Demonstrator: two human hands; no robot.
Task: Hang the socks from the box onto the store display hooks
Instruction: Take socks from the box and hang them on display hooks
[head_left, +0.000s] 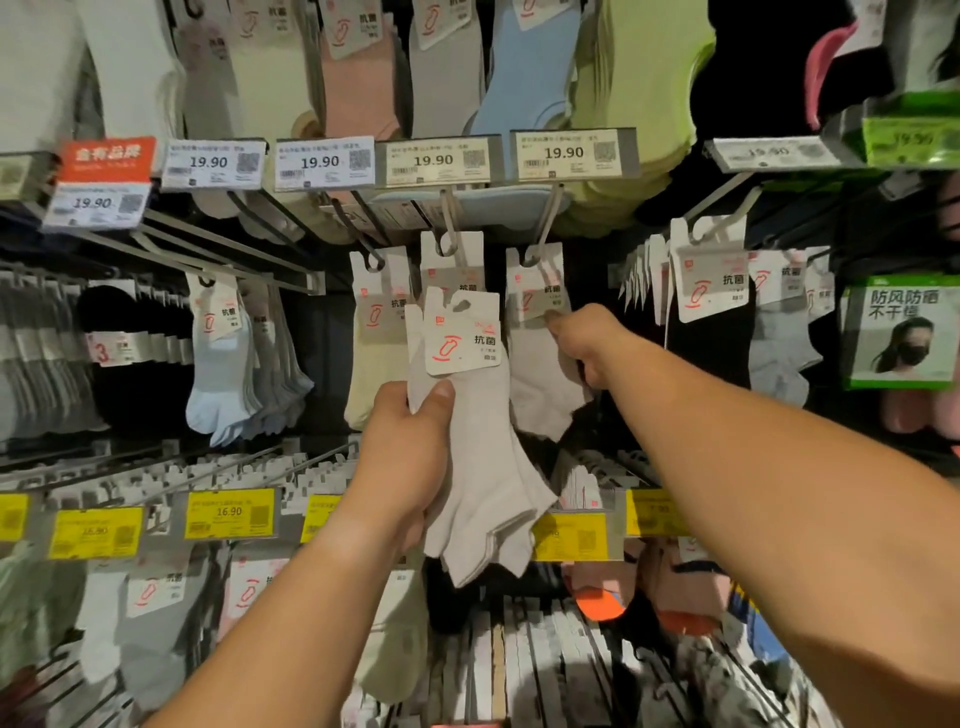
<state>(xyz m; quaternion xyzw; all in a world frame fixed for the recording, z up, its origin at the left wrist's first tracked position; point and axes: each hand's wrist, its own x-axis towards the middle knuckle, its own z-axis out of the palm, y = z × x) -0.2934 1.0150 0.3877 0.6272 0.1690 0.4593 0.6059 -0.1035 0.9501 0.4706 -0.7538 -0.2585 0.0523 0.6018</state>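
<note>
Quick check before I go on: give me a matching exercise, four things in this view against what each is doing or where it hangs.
Things:
1. left hand
2. right hand
3. light blue socks
4. mask poster

States:
A. hangs at the far right of the rack
B. holds a pack of pale socks off the hooks
C. hang on a hook left of centre
D. touches the hung white pack at its card

Pairs: 1-B, 2-D, 3-C, 4-A

The socks (483, 467) are soft matt knit cloth with smooth paper header cards (464, 338); the hooks (545, 228) look plastic.
</note>
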